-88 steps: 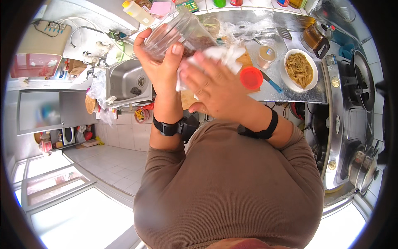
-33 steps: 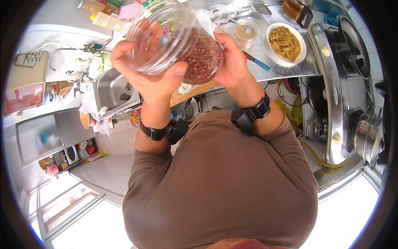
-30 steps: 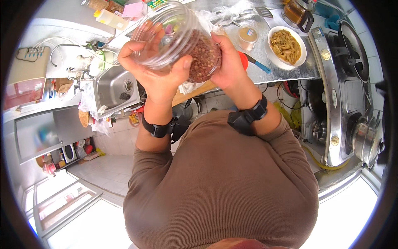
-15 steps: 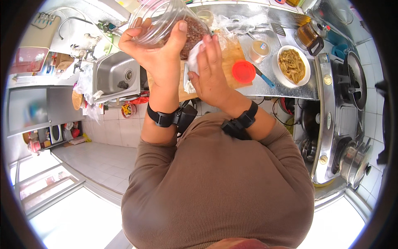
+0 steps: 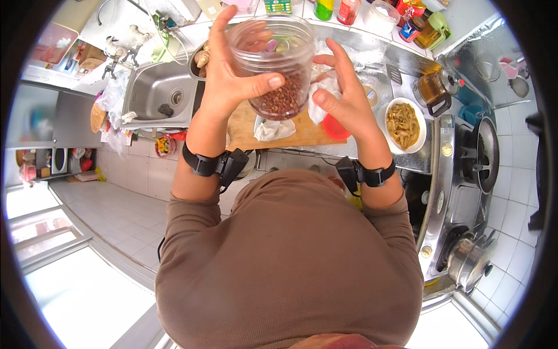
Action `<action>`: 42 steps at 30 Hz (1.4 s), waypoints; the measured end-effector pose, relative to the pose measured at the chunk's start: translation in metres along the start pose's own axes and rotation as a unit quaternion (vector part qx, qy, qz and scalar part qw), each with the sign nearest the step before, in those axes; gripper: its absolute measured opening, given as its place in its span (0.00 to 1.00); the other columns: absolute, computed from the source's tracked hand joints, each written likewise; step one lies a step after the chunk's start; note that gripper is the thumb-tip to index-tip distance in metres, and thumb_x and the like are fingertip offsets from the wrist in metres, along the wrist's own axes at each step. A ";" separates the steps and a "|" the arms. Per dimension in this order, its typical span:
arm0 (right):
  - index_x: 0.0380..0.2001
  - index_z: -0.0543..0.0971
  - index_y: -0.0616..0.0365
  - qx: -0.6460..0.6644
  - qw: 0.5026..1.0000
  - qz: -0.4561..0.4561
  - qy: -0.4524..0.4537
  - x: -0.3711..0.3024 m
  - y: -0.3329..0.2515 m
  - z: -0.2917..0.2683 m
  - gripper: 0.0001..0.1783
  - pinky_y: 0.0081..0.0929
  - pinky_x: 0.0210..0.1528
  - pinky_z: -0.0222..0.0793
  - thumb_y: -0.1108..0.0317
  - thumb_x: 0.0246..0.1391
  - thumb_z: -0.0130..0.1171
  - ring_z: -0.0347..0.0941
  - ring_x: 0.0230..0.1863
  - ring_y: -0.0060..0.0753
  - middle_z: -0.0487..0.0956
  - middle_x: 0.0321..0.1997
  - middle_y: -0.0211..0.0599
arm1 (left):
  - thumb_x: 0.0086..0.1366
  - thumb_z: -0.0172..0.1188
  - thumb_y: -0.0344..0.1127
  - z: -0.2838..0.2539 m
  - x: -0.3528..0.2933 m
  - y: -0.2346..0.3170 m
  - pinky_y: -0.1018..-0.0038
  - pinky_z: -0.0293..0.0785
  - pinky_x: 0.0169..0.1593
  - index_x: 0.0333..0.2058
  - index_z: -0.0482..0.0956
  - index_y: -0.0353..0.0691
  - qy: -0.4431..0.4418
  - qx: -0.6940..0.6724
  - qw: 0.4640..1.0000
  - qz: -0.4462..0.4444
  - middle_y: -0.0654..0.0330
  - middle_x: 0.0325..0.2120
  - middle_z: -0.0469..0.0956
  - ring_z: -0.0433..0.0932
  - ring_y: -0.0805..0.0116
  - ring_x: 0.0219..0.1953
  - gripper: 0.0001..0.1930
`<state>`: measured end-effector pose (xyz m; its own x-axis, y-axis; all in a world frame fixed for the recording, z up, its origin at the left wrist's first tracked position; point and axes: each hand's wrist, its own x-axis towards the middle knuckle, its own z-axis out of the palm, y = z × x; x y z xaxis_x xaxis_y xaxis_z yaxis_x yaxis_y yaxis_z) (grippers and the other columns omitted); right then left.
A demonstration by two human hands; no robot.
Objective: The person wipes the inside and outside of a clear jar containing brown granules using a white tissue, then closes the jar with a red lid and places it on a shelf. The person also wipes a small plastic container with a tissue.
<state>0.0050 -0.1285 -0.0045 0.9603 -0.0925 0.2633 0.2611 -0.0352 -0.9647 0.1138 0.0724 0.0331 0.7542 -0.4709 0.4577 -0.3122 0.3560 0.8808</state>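
The left hand [image 5: 232, 82] clasps a clear, cylindrical, plastic-looking jar [image 5: 286, 68] holding reddish-brown grains, which lies at 3 o'clock from it; this hand is nearer. From the right hand [image 5: 352, 104], fingers spread just beside, the jar lies at 10 o'clock. Whether that hand pinches the crumpled white tissue [image 5: 326, 87], I cannot tell. The jar's long axis runs 12 to 6, its 1 open mouth toward 12.
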 end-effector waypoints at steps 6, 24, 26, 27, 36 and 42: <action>0.72 0.45 0.55 0.120 0.992 -0.012 -0.041 0.016 0.003 0.011 0.74 0.39 0.67 0.61 0.38 0.30 0.79 0.67 0.66 0.45 0.70 0.63 0.51 | 0.43 0.79 0.42 0.021 0.006 -0.007 0.59 0.61 0.67 0.71 0.43 0.40 -0.076 0.015 0.997 0.027 0.47 0.59 0.68 0.68 0.54 0.62 0.63; 0.64 0.63 0.59 0.254 0.956 -0.043 0.141 0.038 -0.001 0.022 0.47 0.52 0.66 0.63 0.42 0.50 0.66 0.64 0.65 0.53 0.66 0.64 0.61 | 0.59 0.62 0.26 0.085 -0.043 -0.078 0.70 0.67 0.59 0.55 0.72 0.38 0.101 -0.267 0.940 -0.184 0.59 0.51 0.77 0.74 0.69 0.54 0.24; 0.62 0.64 0.58 0.253 0.953 -0.044 0.158 0.038 0.000 0.023 0.46 0.53 0.66 0.63 0.41 0.49 0.67 0.64 0.65 0.54 0.66 0.65 0.62 | 0.60 0.62 0.27 0.081 -0.043 -0.086 0.73 0.70 0.55 0.50 0.76 0.37 0.127 -0.249 0.948 -0.152 0.62 0.45 0.80 0.76 0.72 0.47 0.18; 0.61 0.65 0.57 0.261 0.952 -0.038 0.155 0.038 0.000 0.021 0.45 0.53 0.65 0.63 0.41 0.49 0.67 0.64 0.65 0.54 0.65 0.65 0.63 | 0.60 0.62 0.27 0.076 -0.045 -0.089 0.74 0.70 0.52 0.48 0.77 0.37 0.125 -0.222 0.944 -0.210 0.64 0.42 0.80 0.76 0.73 0.45 0.16; 0.67 0.56 0.67 0.268 0.943 -0.089 0.177 0.039 0.001 -0.007 0.49 0.43 0.65 0.63 0.57 0.49 0.70 0.68 0.61 0.41 0.69 0.62 0.46 | 0.57 0.59 0.27 0.034 -0.064 -0.066 0.67 0.68 0.50 0.41 0.74 0.39 0.181 0.135 0.963 0.150 0.50 0.49 0.71 0.72 0.62 0.45 0.12; 0.62 0.62 0.63 0.290 0.929 -0.103 0.207 0.038 -0.003 0.019 0.40 0.40 0.62 0.66 0.63 0.49 0.69 0.70 0.58 0.39 0.71 0.60 0.43 | 0.60 0.59 0.34 0.067 -0.050 -0.046 0.50 0.58 0.65 0.54 0.70 0.38 0.076 0.425 0.858 0.278 0.39 0.62 0.60 0.60 0.39 0.65 0.23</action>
<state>0.0422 -0.1126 0.0080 0.7958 -0.5217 0.3077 0.5586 0.4359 -0.7057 0.0513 0.0252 -0.0219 0.3989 -0.2855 0.8714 -0.9080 -0.2554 0.3320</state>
